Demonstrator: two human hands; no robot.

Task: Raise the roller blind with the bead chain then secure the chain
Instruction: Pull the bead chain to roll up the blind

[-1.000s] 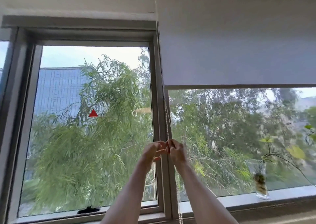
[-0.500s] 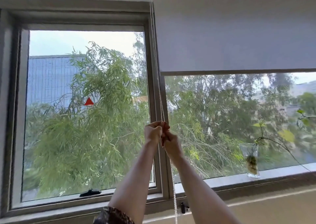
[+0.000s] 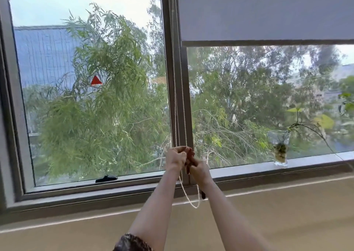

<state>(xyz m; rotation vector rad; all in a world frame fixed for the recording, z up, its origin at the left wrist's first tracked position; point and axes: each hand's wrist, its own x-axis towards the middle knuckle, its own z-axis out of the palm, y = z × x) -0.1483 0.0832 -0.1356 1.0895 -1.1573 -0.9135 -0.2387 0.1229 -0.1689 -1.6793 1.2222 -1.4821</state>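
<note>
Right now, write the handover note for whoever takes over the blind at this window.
Left hand: closed on the bead chain in front of the window's centre post.
Right hand: closed just below and right of the left; its grip on the chain is likely, but the fingers hide it.
Roller blind: only over the right pane, its bottom bar in the upper part of the glass.
Chain: two strands run up the post; a slack loop hangs below the hands.
Done: blind partly raised.
Left: pull further if needed, then secure the chain. Mind the glass vase on the sill.
</note>
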